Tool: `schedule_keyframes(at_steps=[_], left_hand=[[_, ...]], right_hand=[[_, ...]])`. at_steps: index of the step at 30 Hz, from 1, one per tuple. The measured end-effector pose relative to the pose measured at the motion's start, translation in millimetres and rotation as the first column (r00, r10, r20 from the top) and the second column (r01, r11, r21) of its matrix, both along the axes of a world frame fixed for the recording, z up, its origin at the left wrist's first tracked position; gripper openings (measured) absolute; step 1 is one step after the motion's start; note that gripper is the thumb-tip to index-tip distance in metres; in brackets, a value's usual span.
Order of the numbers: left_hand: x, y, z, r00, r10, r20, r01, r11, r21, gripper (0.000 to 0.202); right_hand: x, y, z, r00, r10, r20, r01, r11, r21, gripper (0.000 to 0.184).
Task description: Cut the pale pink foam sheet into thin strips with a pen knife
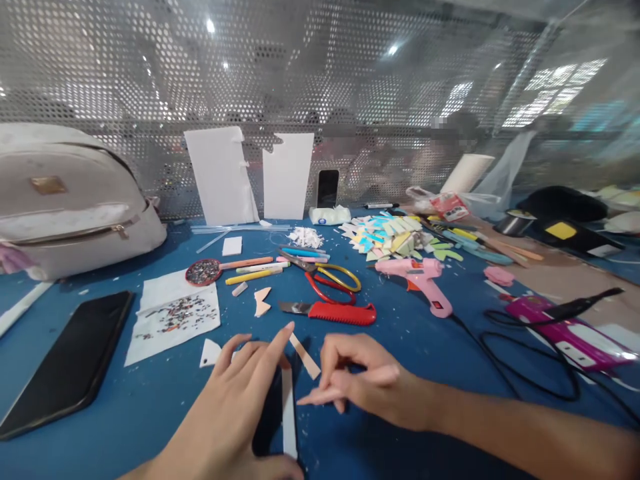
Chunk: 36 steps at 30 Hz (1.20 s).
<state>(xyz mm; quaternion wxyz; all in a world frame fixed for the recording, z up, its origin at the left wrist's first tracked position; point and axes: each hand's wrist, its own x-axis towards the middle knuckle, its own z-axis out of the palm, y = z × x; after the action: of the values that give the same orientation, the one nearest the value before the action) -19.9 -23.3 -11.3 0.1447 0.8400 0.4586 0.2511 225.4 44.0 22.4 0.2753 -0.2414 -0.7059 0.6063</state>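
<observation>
My left hand (240, 393) spans a narrow pale strip (289, 417), its thumb at the near end and a bent finger at the far end, holding it against the blue table. My right hand (367, 380) grips a pale pink pen (325, 397), whose tip points at the strip from the right. A beige strip (305, 357) lies just beyond, between both hands. Partly under my left fingers is a white cut piece with a dark dot (210, 352). Farther out lie a peach-coloured cut piece (261, 302) and a red-handled cutter (343, 313) with its blade out.
Scissors (333, 280), markers (255, 275) and a pink glue gun (417, 277) with a black cord lie beyond my hands. On the left are a black phone (67, 360), a paper with dark bits (150, 307) and a backpack (75, 200). Paper scraps (395, 237) pile behind.
</observation>
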Motion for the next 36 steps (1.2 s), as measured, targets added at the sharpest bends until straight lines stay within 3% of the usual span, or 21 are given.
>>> schedule_keyframes(at_steps=[5,23,30,36], left_hand=[[-2,4,-7.2,0.999,-0.034,-0.007,0.035,0.998,0.045,0.141],[-8,3,0.0,0.998,-0.048,0.048,0.048,0.999,0.001,0.100],[-9,4,-0.4,0.995,-0.064,0.076,0.068,0.996,-0.056,0.104],[-10,6,-1.9,0.994,-0.078,0.071,0.083,0.994,-0.065,0.108]], right_hand=[[-6,-4,10.9,0.983,0.007,0.184,-0.048,0.974,0.220,0.025],[-2,1,5.5,0.953,0.034,0.300,-0.100,0.973,0.208,0.021],[-5,-1,13.1,0.947,0.005,0.322,-0.099,0.956,0.275,0.025],[-2,-2,5.4,0.950,0.023,0.312,-0.123,0.945,0.304,0.019]])
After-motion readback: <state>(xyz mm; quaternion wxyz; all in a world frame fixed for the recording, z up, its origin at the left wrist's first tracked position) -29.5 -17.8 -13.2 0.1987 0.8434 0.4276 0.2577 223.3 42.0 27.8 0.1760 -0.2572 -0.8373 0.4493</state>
